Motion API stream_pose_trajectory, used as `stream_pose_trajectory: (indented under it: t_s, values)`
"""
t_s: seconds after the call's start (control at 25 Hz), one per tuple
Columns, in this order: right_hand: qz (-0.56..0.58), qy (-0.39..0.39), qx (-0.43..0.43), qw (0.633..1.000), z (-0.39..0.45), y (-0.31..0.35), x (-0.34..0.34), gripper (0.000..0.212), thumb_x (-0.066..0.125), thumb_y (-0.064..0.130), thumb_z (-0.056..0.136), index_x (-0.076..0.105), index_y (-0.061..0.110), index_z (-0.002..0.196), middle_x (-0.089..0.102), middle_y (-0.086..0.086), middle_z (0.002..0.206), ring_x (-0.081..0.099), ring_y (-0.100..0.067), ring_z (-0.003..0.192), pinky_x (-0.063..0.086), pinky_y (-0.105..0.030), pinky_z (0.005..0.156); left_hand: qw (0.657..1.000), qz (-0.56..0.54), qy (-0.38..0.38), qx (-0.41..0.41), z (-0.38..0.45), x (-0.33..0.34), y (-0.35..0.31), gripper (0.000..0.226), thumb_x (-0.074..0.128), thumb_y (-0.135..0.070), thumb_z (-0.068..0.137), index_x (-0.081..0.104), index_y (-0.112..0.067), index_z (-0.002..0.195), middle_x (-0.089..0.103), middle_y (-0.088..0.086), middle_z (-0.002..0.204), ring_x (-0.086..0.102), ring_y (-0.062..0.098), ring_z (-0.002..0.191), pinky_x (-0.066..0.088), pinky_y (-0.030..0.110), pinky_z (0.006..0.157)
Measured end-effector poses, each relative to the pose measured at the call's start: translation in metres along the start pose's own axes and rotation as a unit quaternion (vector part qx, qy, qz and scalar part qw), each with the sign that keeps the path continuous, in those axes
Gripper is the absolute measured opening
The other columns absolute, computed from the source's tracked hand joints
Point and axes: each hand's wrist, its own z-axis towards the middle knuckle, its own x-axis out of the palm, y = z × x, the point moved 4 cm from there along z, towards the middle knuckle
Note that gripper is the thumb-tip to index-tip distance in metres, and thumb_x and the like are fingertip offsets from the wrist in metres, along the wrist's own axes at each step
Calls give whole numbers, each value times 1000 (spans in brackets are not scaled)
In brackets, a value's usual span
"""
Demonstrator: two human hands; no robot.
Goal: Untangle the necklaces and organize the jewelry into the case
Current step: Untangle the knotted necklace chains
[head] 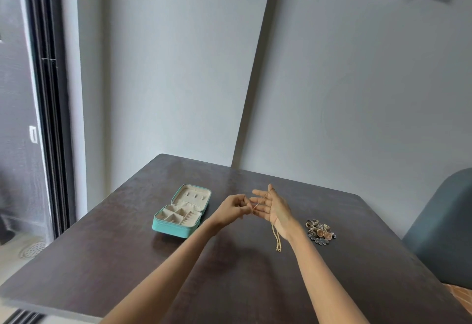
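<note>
Chain (277, 236) is hanging from the spread, straight-fingered right hand (272, 207), right of the open case (163, 224), while the left hand (236, 207) is pinching a strand at those fingers. Judgement: tease loops apart gently, never tugging tight, keeping the remaining jewelry pile (320, 230) beyond the right hand undisturbed.

Both bare forearms reach forward from the lower edge of the view and converge until the two hands nearly meet, raised above the counter (229, 285). The left hand (233, 207) has its fingers curled inward, fingertips pinching a thin chain (258, 204). The right hand (274, 207), just beside the left hand, is turned palm toward it, fingers straight and spread, thumb pointing up. The chain crosses the right palm and hangs down below the right wrist.
</note>
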Motion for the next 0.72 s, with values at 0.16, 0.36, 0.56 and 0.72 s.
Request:
stream_pose_trajectory:
  t_s: [0.16, 0.36, 0.56, 0.72]
  values:
    - [-1, 3, 3, 1000, 0, 2, 1, 53, 30, 48, 99, 60, 8, 115, 67, -18, 110, 67, -28, 97, 56, -32, 78, 999, -26, -23, 11, -2, -1, -1, 7, 61, -6, 86, 59, -11, 82, 60, -2, 72, 49, 4, 62, 41, 12, 55]
    - [-20, -14, -4, 1000, 0, 4, 4, 55, 33, 53, 96, 63, 9, 113, 67, -14, 108, 67, -24, 96, 56, -29, 73, 992, 105, -52, 39, 3, 0, 0, 9, 73, -22, 81, 73, -14, 83, 57, -13, 60, 46, -3, 50, 38, 14, 58]
    - [-17, -24, -16, 999, -2, 3, 1, 58, 33, 52, 96, 61, 5, 115, 67, -14, 104, 68, -25, 94, 57, -28, 77, 998, 21, -51, 29, 4, -4, 2, 18, 72, -25, 82, 73, -7, 79, 69, 0, 70, 58, 10, 58, 49, 21, 66]
    - [-27, -26, -11, 999, -5, 0, 1, 58, 30, 50, 97, 61, 4, 113, 67, -15, 102, 68, -23, 90, 57, -24, 70, 998, -48, -18, 24, -3, -3, 4, 12, 68, -15, 86, 69, -4, 80, 68, 5, 76, 61, 12, 65, 53, 22, 65]
